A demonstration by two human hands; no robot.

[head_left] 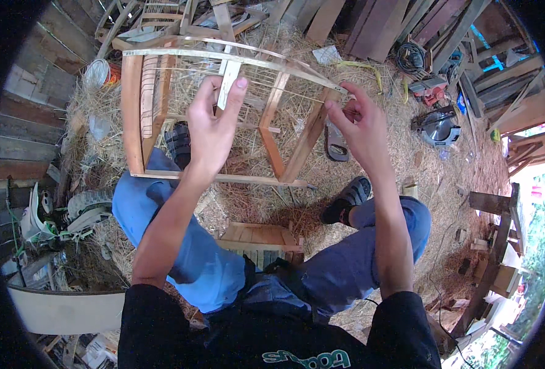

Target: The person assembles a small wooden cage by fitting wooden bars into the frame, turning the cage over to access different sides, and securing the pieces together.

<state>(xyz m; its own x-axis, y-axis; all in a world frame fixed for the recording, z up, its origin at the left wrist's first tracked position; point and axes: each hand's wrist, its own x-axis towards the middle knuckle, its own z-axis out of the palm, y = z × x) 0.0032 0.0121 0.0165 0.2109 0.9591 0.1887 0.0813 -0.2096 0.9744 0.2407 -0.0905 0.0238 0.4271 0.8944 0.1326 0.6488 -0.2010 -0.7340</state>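
Observation:
A wooden frame [134, 117] stands tilted before me, cage-like, with curved top strips, side boards and thin rods running across. My left hand [213, 129] is closed round a short pale wooden slat [229, 77] that crosses the curved strips, its thumb pointing up along it. At the frame's right corner is my right hand [363, 123], thumb and forefinger closing on the end of the frame, where a thin rod also ends. What its other fingers do is partly hidden. The frame's lower rail [235, 179] runs in front of my left knee.
A handsaw [335, 144] lies on the straw just right of the frame. Farther right are a circular saw [438, 126], a red power tool [429, 90] and coiled cable [410, 57]. Boards [377, 27] lean at the back. A small wooden piece [260, 235] lies between my legs.

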